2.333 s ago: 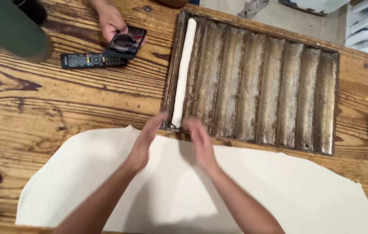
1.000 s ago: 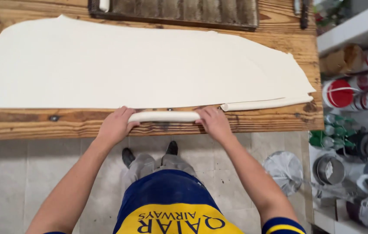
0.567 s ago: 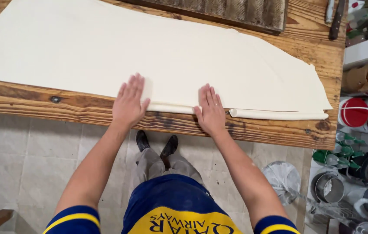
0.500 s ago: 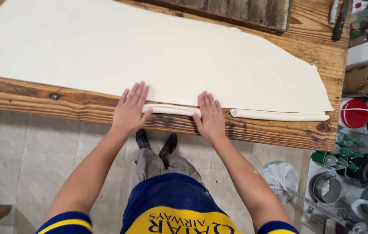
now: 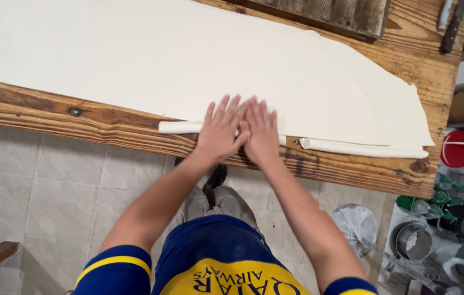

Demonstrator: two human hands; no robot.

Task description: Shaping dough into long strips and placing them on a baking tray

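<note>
Left hand (image 5: 222,128) and right hand (image 5: 261,131) flat, fingers spread, gripping nothing, side by side pressing dough roll (image 5: 180,127) at desk (image 5: 106,117) edge.

Two dough rolls (image 5: 180,127) (image 5: 363,148), one dough sheet (image 5: 188,60), one ridged tray (image 5: 330,13), two hands (image 5: 220,131) (image 5: 262,134).

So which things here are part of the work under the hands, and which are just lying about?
In use:
left hand and right hand, flat on the dough roll
dough sheet
second dough roll
wooden table

Lying about:
fluted baking tray
knife
cans and tins on the floor
</note>
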